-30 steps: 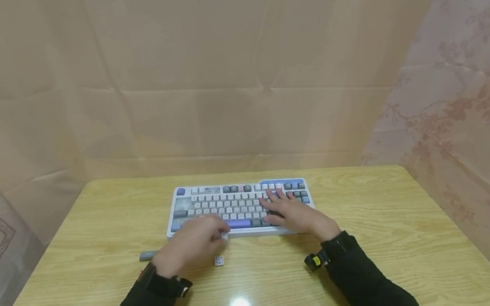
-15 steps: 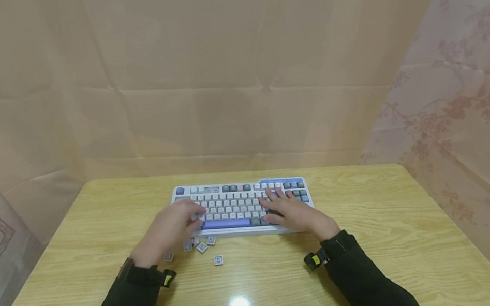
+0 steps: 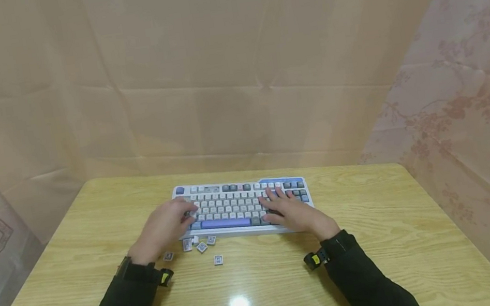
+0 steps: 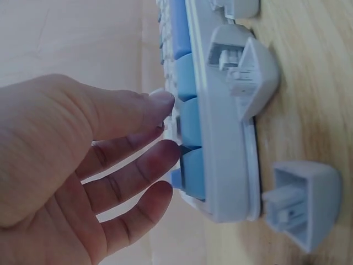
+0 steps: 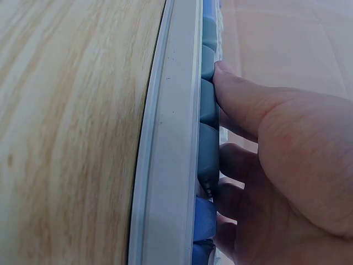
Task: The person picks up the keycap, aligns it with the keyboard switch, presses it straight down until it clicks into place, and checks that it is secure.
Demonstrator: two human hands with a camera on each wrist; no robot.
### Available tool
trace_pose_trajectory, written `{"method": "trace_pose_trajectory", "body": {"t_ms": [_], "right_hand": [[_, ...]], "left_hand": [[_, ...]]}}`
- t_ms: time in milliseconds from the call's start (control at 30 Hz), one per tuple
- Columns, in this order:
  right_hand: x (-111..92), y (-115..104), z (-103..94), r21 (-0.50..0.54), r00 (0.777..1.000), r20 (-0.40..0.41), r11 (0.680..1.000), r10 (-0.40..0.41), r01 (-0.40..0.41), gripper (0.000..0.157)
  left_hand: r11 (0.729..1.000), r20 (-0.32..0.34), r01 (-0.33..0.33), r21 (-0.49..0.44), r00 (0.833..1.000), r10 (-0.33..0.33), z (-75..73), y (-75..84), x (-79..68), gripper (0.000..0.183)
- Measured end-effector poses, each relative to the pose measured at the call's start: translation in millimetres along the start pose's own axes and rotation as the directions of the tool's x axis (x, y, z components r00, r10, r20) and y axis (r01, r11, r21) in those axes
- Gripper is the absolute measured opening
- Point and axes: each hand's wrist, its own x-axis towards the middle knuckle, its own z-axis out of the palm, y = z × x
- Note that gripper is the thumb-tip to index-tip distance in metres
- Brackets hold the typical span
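Note:
A white keyboard (image 3: 227, 224) with white, grey and blue keys lies near the back of the table. My left hand (image 3: 162, 230) is over its left end, thumb and forefinger pinched together at the keys. A white sliver of a keycap (image 4: 160, 126) shows between those fingertips; the rest is hidden. The other left fingers are loosely bent in the left wrist view. My right hand (image 3: 297, 214) rests spread on the keyboard's right part, thumb on a grey key (image 5: 208, 102). Several loose keycaps (image 3: 202, 247) lie in front of the keyboard, one hollow side up (image 4: 306, 201).
The wood-grain table (image 3: 283, 294) extends in front of the keyboard and to both sides. A beige cloth (image 3: 200, 102) hangs behind it, and a flowered cloth (image 3: 479, 115) hangs on the right. One loose keycap (image 3: 218, 260) lies nearer than the others.
My left hand has moved from the keyboard's front edge to its left end, carrying a keycap, uncovering several loose keycaps and covering a grey object at left. The right hand has stayed put.

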Motion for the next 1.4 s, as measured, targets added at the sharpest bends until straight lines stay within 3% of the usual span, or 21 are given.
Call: {"method": "trace_pose_trajectory", "body": {"t_ms": [667,1400], "right_hand": [[-0.2,-0.1,0.1,0.006,1.0,0.002,1.0,0.009,-0.009,0.058],[-0.4,0.8,0.8,-0.003,1.0,-0.002,1.0,-0.001,0.001,0.058]], "left_hand": [[0.998,-0.002,0.052,-0.033,0.999,-0.052,8.2,-2.8,1.3,0.025],[1.0,0.035,0.014,0.017,0.999,-0.015,6.5,-3.2,0.6,0.024]]}}
